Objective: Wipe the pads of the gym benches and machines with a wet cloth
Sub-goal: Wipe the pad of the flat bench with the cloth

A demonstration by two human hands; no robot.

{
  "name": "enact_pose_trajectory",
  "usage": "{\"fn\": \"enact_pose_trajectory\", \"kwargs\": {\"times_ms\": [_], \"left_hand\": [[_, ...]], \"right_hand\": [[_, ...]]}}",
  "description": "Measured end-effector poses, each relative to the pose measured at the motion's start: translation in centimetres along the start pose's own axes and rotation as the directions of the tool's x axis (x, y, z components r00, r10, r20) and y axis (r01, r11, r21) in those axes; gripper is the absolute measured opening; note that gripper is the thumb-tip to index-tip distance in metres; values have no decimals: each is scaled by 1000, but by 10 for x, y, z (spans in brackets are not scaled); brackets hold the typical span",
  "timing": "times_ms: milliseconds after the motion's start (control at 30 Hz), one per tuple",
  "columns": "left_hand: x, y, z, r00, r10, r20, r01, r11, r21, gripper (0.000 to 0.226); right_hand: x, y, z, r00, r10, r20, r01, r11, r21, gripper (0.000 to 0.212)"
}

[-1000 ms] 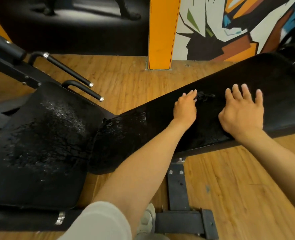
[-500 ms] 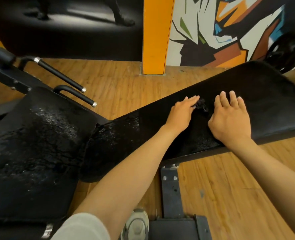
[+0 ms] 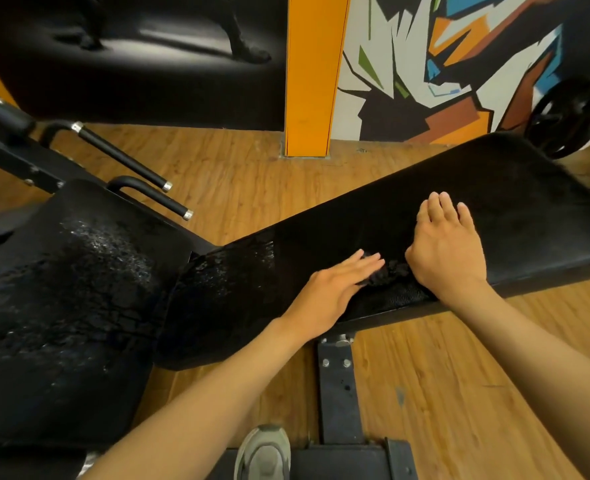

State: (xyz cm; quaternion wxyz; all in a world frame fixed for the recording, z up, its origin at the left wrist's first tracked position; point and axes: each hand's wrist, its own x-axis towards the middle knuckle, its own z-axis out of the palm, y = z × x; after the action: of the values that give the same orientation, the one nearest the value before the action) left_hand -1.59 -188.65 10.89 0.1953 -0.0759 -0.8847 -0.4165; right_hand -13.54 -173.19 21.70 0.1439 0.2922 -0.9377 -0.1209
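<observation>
Bench pad (image 3: 494, 188), long and black, runs from the middle of the head view up toward the right, and both hands lie on it near its near edge. Left hand (image 3: 335, 289) rests flat with its fingers straight and close together, their tips touching a small crumpled dark cloth (image 3: 387, 271). Right hand (image 3: 446, 247) lies flat just beside the cloth on its other side, fingers extended and slightly spread, so the cloth sits bunched between the two hands. Whether either thumb hooks the cloth cannot be told. At the pad's lower left end the surface glistens wet, as does the seat pad (image 3: 79, 289) beside it. A steel frame leg (image 3: 337, 386) stands on the wood floor (image 3: 460, 375) beneath, beside a grey shoe (image 3: 262, 452).
</observation>
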Motion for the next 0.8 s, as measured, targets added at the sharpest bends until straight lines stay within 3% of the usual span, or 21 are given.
{"fn": "enact_pose_trajectory", "kwargs": {"times_ms": [300,467,633,800], "left_hand": [[132,6,9,968,-204,-148,217,973,74,49],[38,-11,2,986,-101,-134,117,987,113,54],[-75,-15,-3,930,-302,-210,318,947,46,57],[-113,-4,-5,920,-317,-230,344,935,86,57]], "right_hand": [[2,0,1,1000,-24,-3,24,999,38,69],[7,-1,5,987,-160,16,159,986,51,57],[10,-29,6,958,-229,173,226,973,38,64],[-3,-88,20,960,-227,162,222,974,53,67]]}}
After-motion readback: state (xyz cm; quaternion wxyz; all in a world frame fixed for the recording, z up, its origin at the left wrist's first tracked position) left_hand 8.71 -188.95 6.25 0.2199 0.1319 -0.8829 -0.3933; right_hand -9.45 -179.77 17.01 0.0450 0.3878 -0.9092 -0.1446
